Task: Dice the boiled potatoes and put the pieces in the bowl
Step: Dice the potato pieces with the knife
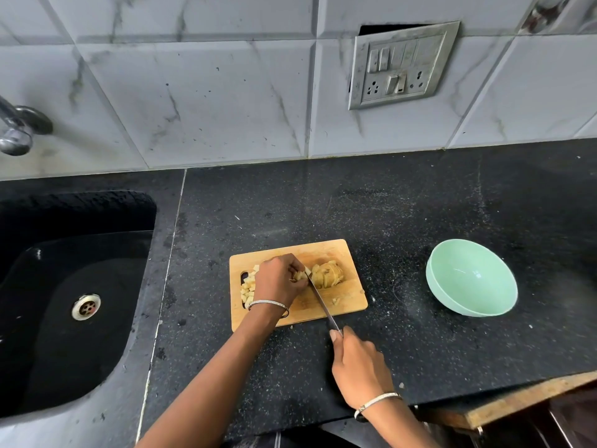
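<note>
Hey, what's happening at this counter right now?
A person is dicing boiled potato on a wooden cutting board. The right hand grips the knife, its blade down on the board, while the left hand holds the potato beside the blade. Diced pieces lie at the board's left end, a sliced chunk waits to the right, and the green bowl holds nothing yet.

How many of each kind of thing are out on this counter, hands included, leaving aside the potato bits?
board: 1
knife: 1
bowl: 1
hands: 2, the left hand and the right hand
potato: not tallied, as the pieces are too small to count
Total: 5
</note>
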Demonstrator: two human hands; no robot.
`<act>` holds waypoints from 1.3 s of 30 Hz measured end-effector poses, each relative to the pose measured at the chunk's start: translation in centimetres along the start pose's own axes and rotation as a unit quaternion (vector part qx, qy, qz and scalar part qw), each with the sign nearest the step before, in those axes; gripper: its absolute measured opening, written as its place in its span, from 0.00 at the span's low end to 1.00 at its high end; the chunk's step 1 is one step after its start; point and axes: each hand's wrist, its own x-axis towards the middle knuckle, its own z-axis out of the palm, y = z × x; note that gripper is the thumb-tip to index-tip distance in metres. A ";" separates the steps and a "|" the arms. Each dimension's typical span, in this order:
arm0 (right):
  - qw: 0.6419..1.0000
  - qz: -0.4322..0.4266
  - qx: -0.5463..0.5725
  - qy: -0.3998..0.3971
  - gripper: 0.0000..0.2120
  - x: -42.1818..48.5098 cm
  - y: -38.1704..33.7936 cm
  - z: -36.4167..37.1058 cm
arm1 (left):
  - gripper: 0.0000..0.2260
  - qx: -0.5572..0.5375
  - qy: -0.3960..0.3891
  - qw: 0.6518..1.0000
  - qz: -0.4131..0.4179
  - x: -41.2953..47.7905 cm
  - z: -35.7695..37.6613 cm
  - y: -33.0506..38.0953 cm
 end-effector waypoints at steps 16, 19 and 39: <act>0.918 0.109 0.358 -0.129 0.22 0.3 -0.3 -1.0 | 0.11 0.180 -0.052 0.979 0.080 0.9 -0.9 0.8; 0.872 0.139 0.427 -0.195 0.22 0.2 -0.4 -1.3 | 0.14 0.170 -0.056 0.980 0.091 1.2 -1.0 1.0; 0.995 0.007 0.092 -0.031 0.21 0.1 -0.3 -0.5 | 0.11 0.017 -0.030 0.998 -0.050 0.7 -1.9 -1.2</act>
